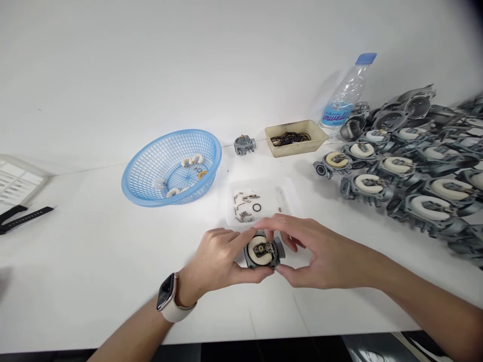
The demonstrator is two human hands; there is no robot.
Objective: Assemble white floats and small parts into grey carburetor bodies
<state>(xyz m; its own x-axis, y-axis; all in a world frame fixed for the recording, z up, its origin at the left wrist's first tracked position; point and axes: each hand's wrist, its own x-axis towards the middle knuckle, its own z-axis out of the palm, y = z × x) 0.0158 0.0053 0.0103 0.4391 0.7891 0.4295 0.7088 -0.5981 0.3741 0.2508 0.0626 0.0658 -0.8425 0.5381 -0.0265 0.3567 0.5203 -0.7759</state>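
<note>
Both hands hold one grey metal carburetor body (261, 251) with a cream horseshoe float on top, low over the white table. My left hand (217, 261), with a smartwatch on its wrist, grips the part's left side, thumb under and index finger on top. My right hand (317, 251) closes round its right side, fingertips touching the float's small metal fitting. Just beyond the hands lies a clear shallow tray (260, 188) with small pins, springs and a black O-ring.
A blue plastic basket (151, 173) holding several cream floats stands at back left. A lone carburetor (244, 145), a beige tray of black rings (313, 138) and a water bottle (345, 98) stand behind. Several carburetor bodies (415, 171) crowd the right. Black straps (22, 217) lie far left.
</note>
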